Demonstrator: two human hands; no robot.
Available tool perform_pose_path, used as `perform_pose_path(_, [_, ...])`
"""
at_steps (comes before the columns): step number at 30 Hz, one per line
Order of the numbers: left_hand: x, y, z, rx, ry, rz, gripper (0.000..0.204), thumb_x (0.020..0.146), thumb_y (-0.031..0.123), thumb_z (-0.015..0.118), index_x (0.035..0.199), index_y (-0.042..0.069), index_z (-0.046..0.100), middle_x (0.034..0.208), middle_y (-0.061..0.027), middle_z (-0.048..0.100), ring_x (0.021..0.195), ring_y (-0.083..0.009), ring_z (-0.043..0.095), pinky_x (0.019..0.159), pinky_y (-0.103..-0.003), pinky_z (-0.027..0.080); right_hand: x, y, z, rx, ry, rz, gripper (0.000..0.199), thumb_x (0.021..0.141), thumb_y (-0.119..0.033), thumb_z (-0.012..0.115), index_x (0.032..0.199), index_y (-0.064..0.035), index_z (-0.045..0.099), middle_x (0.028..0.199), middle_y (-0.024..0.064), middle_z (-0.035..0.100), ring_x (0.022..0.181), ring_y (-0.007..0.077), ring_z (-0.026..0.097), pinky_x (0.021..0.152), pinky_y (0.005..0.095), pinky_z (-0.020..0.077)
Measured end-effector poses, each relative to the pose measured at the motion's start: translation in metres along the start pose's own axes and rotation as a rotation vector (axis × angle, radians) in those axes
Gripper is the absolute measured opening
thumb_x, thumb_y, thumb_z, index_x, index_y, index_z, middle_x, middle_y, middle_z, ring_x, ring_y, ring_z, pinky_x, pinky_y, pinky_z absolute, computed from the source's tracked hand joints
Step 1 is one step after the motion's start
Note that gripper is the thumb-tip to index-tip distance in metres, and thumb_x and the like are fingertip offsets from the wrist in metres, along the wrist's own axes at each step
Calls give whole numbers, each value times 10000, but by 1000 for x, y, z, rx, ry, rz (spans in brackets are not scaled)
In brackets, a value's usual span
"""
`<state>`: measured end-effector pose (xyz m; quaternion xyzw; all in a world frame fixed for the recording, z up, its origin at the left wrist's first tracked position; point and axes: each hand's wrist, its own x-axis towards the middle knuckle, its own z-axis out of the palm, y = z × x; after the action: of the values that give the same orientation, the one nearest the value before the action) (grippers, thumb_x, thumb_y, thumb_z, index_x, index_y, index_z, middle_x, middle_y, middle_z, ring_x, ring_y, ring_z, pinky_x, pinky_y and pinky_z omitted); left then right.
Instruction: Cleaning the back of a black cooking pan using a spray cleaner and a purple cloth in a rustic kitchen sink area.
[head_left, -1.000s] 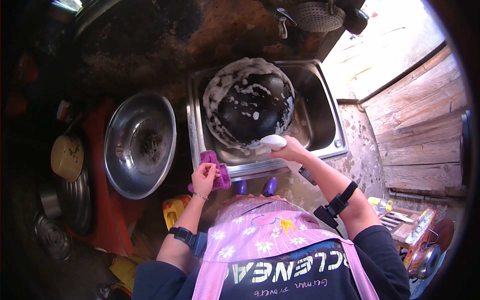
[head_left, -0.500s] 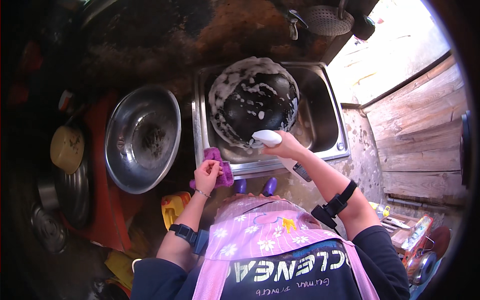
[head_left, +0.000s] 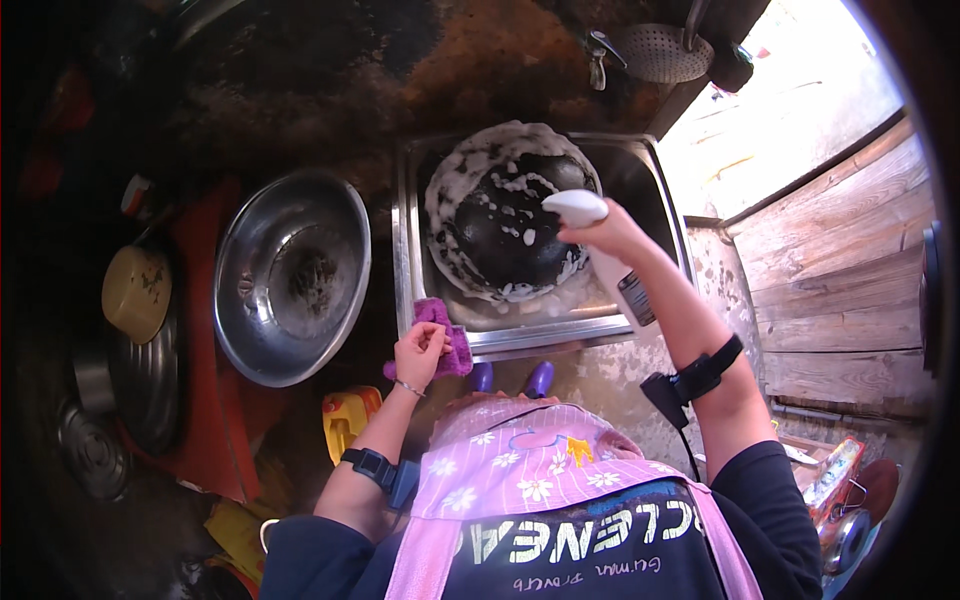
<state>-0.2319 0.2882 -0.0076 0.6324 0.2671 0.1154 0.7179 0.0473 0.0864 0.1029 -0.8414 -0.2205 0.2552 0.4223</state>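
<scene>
A large dark wok [head_left: 500,232] lies in the metal sink [head_left: 532,346], white foam ringed round its wall and spotted over its bottom. My right hand [head_left: 608,235] grips a white spray bottle [head_left: 622,292] by its neck, above the wok's right side. The bottle's white head [head_left: 574,207] points left over the wok. At the sink's near left corner my left hand [head_left: 424,350] is closed on a fuzzy purple cloth [head_left: 455,354], which hangs beside and below the fingers.
A wide steel basin [head_left: 232,300] stands left of the sink on a red surface [head_left: 215,400]. Beyond it are a yellow bowl [head_left: 136,293] and dark pot lids. A tap [head_left: 598,66] and a perforated skimmer [head_left: 662,54] are at the far wall. A yellow container [head_left: 345,425] sits below the sink.
My right hand has moved up and to the right with the spray bottle, from the wok's near edge to over its right side. My left hand stays with the cloth.
</scene>
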Motion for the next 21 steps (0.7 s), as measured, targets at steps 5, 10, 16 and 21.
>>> perform_pose_path(5, [0,0,-1,14,3,-7,96,832,93,544,835,-3,550,718,-46,589,595,-94,571,557,-205,477,10,-6,-28,-39,134,105,410,552,-264,749,870,-35,626,824,95,626,765,182,589,710,304,453])
perform_pose_path(10, [1,0,-2,36,-7,5,94,832,60,532,845,-31,554,720,-54,593,613,-92,574,591,-205,485,21,-24,-23,121,1,-67,467,537,-274,765,913,-41,617,847,95,623,802,187,581,742,293,436])
perform_pose_path(16, [-1,-1,-2,30,-4,-1,97,832,61,529,852,-30,557,722,-58,596,613,-95,579,590,-211,491,32,-53,-4,-183,58,11,510,546,-343,732,956,-69,606,907,123,618,846,241,580,760,331,436])
perform_pose_path(21, [0,-5,-3,8,-4,20,96,828,61,535,856,-28,560,724,-65,598,616,-103,587,588,-214,494,39,-55,-1,-76,-64,-168,493,551,-355,725,955,-96,611,895,109,621,846,230,580,759,317,433])
